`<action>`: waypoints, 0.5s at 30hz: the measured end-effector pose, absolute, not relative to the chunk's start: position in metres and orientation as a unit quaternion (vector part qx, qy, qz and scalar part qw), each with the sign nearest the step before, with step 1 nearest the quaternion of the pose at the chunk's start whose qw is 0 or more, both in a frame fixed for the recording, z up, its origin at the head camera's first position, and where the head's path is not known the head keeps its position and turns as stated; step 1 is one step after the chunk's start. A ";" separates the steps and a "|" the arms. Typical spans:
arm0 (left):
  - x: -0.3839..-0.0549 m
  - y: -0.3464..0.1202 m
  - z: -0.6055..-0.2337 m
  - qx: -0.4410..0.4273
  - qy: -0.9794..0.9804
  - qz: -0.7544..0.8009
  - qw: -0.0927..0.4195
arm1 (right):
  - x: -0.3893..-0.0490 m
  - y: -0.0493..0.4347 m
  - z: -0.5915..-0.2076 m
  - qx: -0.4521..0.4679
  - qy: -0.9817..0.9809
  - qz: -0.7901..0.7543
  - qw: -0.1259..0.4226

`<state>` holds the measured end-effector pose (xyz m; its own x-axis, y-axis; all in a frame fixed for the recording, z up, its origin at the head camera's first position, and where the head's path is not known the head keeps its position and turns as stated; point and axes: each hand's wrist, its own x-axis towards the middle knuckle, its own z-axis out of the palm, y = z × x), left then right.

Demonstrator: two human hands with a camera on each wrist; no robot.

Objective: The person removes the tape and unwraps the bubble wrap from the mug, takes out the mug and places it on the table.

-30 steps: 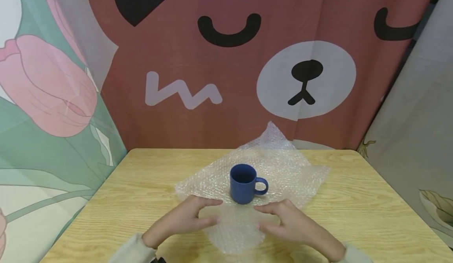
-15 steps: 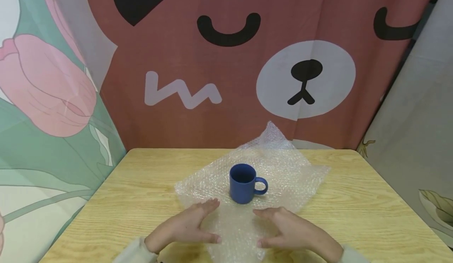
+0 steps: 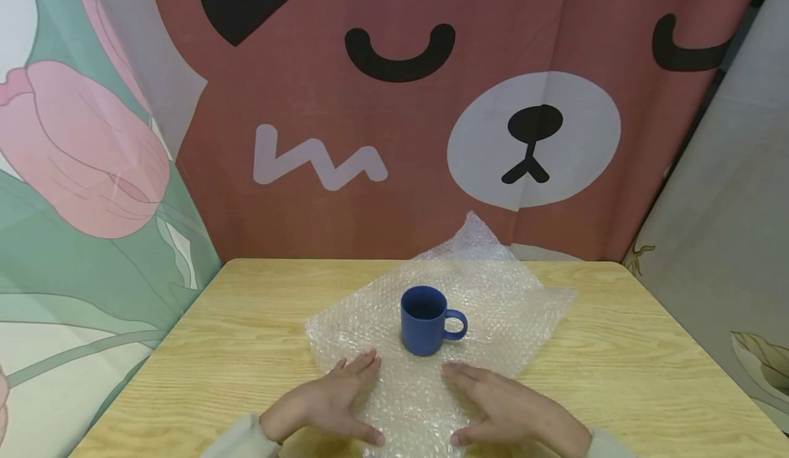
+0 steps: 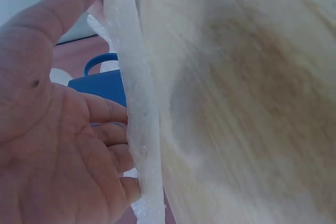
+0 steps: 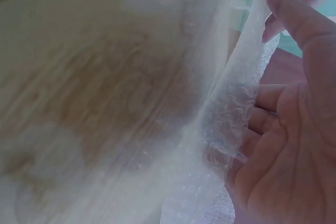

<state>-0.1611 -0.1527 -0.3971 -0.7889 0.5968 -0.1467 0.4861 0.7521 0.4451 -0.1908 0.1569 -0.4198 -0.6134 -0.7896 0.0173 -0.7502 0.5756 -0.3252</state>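
A dark blue mug [image 3: 422, 321] stands upright on a sheet of clear bubble wrap [image 3: 493, 300], its handle pointing right. My left hand [image 3: 335, 400] lies over the sheet's near left edge with its fingers spread and straight. Mirroring it at the near right edge is my right hand [image 3: 508, 406], thumb apart from the fingers. In the left wrist view the fingertips of the left hand [image 4: 58, 135] touch the wrap [image 4: 140, 108], which partly hides the mug [image 4: 100, 83]. The right wrist view has the right hand [image 5: 294, 135] with fingertips against the wrap [image 5: 233, 103].
The wood-grain table [image 3: 246, 307] extends to both sides of the sheet. Behind it hangs a reddish-brown curtain [image 3: 296, 218] with a bear print, and the wrap's far corner reaches up against it. Patterned cloths hang at left and right.
Both hands have drawn back toward me, their fingers straightening. The near end of the bubble wrap has flattened and now runs past the bottom of the head view. The mug stays put.
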 end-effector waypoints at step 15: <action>-0.159 -0.150 -0.406 0.285 0.936 0.143 0.150 | -0.191 0.158 -0.425 -0.438 0.886 -0.139 0.069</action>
